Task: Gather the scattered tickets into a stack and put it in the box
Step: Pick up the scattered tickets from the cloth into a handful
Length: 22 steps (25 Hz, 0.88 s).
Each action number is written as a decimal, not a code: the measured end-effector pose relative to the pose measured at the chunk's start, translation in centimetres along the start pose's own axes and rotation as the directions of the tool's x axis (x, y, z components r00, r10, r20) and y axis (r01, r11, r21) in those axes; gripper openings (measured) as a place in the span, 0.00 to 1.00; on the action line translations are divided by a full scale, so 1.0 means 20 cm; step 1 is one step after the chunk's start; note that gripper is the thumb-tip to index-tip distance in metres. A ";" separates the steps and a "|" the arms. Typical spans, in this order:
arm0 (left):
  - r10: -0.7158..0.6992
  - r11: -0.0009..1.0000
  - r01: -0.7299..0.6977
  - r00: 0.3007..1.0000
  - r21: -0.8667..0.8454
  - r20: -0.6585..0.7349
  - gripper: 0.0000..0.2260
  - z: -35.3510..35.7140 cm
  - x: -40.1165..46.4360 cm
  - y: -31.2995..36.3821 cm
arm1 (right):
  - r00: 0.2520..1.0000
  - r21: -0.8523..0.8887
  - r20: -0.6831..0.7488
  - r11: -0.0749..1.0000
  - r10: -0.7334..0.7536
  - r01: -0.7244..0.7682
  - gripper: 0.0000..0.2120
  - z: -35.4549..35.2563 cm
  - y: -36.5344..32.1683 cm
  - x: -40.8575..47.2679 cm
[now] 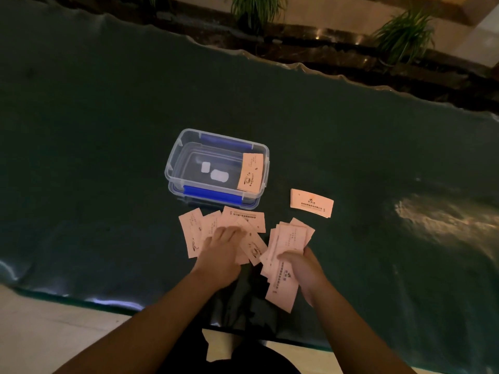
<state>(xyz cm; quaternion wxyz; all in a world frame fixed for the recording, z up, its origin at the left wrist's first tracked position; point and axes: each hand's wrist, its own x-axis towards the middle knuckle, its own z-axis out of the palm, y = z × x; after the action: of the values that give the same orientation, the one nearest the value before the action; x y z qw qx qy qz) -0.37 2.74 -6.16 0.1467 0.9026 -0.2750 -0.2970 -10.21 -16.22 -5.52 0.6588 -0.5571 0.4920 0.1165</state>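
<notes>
Pale pink tickets lie fanned out (pixel 213 225) on the dark green table cover, just in front of a clear plastic box (pixel 172 157) with blue clips. My left hand (pixel 220 252) rests palm down on these loose tickets, fingers curled over them. My right hand (pixel 305 268) grips an uneven stack of tickets (pixel 286 255), held lengthwise. One ticket (pixel 250 172) leans against the box's right inner wall. A small neat pile of tickets (pixel 312 203) lies apart, to the right of the box.
The green cover (pixel 108 117) spreads wide to both sides, with its near edge close to my body. Behind the table's far edge runs a dark stone ledge with potted plants (pixel 405 33). Two white labels show on the box's floor.
</notes>
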 end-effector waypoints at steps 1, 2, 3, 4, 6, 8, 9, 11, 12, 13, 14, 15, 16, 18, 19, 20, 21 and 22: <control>0.005 0.995 -0.009 0.999 0.103 0.042 0.42 -0.03 0.01 -0.03 | 1.000 -0.007 0.023 1.000 -0.004 0.005 0.27 0.02 -0.03 0.00; -0.003 0.983 -0.013 0.997 0.183 0.082 0.46 -0.05 0.03 -0.05 | 0.999 -0.016 0.042 1.000 -0.003 0.003 0.27 0.03 -0.06 0.00; -0.013 0.973 -0.009 0.995 0.232 0.094 0.48 -0.06 0.04 -0.07 | 0.998 -0.034 0.058 0.999 -0.001 0.003 0.28 0.05 -0.08 0.00; -0.032 0.969 0.011 0.996 0.248 0.082 0.48 -0.07 0.05 -0.08 | 0.998 -0.056 0.070 0.998 -0.006 0.009 0.28 0.07 -0.10 0.01; -0.074 0.964 0.064 0.997 0.258 0.031 0.43 -0.08 0.05 -0.10 | 0.994 -0.106 0.109 0.994 -0.009 0.021 0.29 0.11 -0.13 0.02; -0.086 0.948 0.081 0.996 0.307 0.004 0.37 -0.07 0.03 -0.11 | 0.991 -0.157 0.136 0.987 0.001 0.021 0.30 0.15 -0.15 0.02; -0.082 0.943 0.082 0.997 0.322 -0.013 0.34 -0.06 0.03 -0.12 | 0.991 -0.176 0.132 0.984 0.007 0.017 0.30 0.17 -0.15 0.02; -0.102 0.946 0.105 0.994 0.308 -0.024 0.32 -0.03 0.02 -0.14 | 0.992 -0.186 0.125 0.983 0.025 -0.002 0.30 0.18 -0.14 0.01; -0.117 0.949 0.120 0.993 0.292 -0.030 0.31 -0.02 0.01 -0.14 | 0.991 -0.191 0.131 0.982 0.036 -0.011 0.30 0.18 -0.12 0.01; -0.133 0.952 0.137 0.991 0.273 -0.034 0.32 -0.01 0.00 -0.14 | 0.989 -0.198 0.139 0.980 0.049 -0.020 0.29 0.18 -0.11 0.00; -0.157 0.956 0.161 0.987 0.246 -0.036 0.32 -0.01 0.00 -0.14 | 0.988 -0.203 0.142 0.979 0.059 -0.030 0.29 0.19 -0.09 -0.01; -0.184 0.960 0.188 0.982 0.207 -0.035 0.32 0.00 -0.01 -0.14 | 0.988 -0.197 0.140 0.980 0.066 -0.037 0.28 0.19 -0.07 -0.01; -0.216 0.965 0.217 0.976 0.149 -0.026 0.31 0.00 -0.01 -0.13 | 0.988 -0.183 0.134 0.982 0.071 -0.046 0.27 0.19 -0.06 -0.02; -0.248 0.969 0.248 0.969 -0.007 0.007 0.28 0.01 -0.01 -0.12 | 0.987 -0.132 0.138 0.989 0.085 -0.067 0.23 0.20 -0.04 -0.02; -0.233 0.969 0.234 0.972 -0.081 0.022 0.24 0.01 0.00 -0.10 | 0.986 -0.102 0.140 0.992 0.092 -0.078 0.21 0.21 -0.04 -0.02; -0.207 0.965 0.211 0.978 -0.155 0.040 0.21 0.02 0.00 -0.09 | 0.986 -0.073 0.139 0.994 0.096 -0.086 0.19 0.21 -0.03 -0.02; -0.180 0.956 0.187 0.982 -0.225 0.053 0.19 0.03 0.01 -0.07 | 0.986 -0.050 0.131 0.994 0.101 -0.095 0.17 0.22 -0.03 -0.02; -0.160 0.943 0.172 0.985 -0.286 0.064 0.18 0.04 0.01 -0.05 | 0.987 -0.034 0.118 0.994 0.108 -0.105 0.15 0.22 -0.03 -0.01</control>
<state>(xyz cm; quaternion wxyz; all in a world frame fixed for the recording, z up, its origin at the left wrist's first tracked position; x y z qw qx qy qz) -0.24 3.38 -7.31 0.2465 0.8851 -0.1544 -0.3632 -7.62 -12.51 -5.42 0.6723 -0.5309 0.4790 0.1916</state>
